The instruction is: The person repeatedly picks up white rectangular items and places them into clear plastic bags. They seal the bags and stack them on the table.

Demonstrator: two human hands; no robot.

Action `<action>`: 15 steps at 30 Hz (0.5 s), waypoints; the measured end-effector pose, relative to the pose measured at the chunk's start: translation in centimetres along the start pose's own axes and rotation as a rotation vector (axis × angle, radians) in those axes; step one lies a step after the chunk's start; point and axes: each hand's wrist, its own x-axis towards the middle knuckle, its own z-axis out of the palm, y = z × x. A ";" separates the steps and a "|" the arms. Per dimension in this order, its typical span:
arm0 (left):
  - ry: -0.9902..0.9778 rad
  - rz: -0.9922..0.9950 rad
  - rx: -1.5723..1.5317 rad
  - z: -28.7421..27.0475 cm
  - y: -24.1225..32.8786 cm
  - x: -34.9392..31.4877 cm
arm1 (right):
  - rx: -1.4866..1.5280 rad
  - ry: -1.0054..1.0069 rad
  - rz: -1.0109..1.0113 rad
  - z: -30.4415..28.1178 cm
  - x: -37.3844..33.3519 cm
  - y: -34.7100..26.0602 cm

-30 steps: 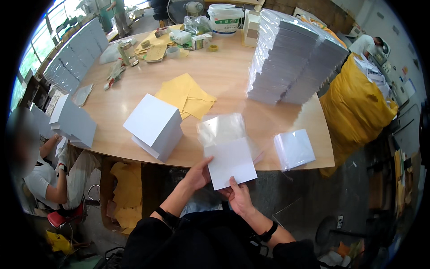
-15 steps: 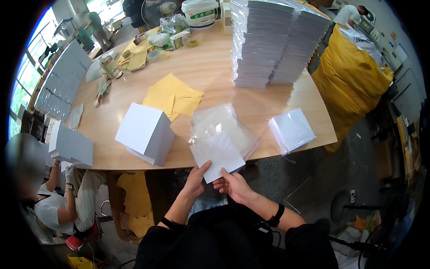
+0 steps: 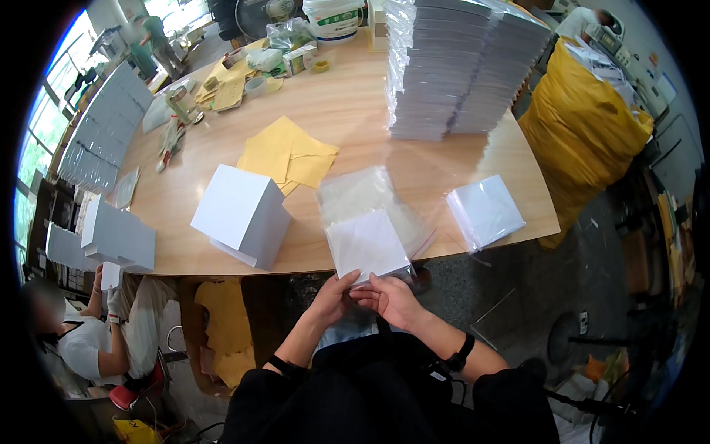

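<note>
A square white sheet or thin stack (image 3: 367,243) lies over the near part of the clear plastic bags (image 3: 359,189) at the table's front edge. Whether it is on top of a bag or inside one, I cannot tell. My left hand (image 3: 330,299) is closed on its near edge, thumb on top. Close beside it, my right hand (image 3: 397,302) pinches the same edge, fingers curled underneath. Clear film shows at the sheet's near right corner. To the right sits a small pile of plastic-wrapped white squares (image 3: 487,211).
A tall white stack (image 3: 240,211) stands left of the bags, with yellow paper sheets (image 3: 285,152) behind. Large wrapped stacks (image 3: 451,74) rise at the back. A seated co-worker (image 3: 92,340) handles white pieces at left. A yellow sack (image 3: 584,133) stands beyond the table's right edge.
The white sheet has turned straighter and moved slightly away from me over the bags. My hands have come closer together at its near edge. The co-worker at left now holds up a small white piece.
</note>
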 end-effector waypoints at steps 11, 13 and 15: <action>-0.029 -0.097 0.262 -4.2 0.9 0.4 | -0.068 -0.100 -0.040 1.5 -2.5 -0.1; -0.034 -0.078 0.298 -3.4 2.0 -0.2 | -0.354 -0.025 0.029 1.4 -2.7 -1.0; 0.014 -0.064 0.268 -3.7 2.7 -0.9 | -0.808 0.086 0.156 -0.1 -4.1 -3.1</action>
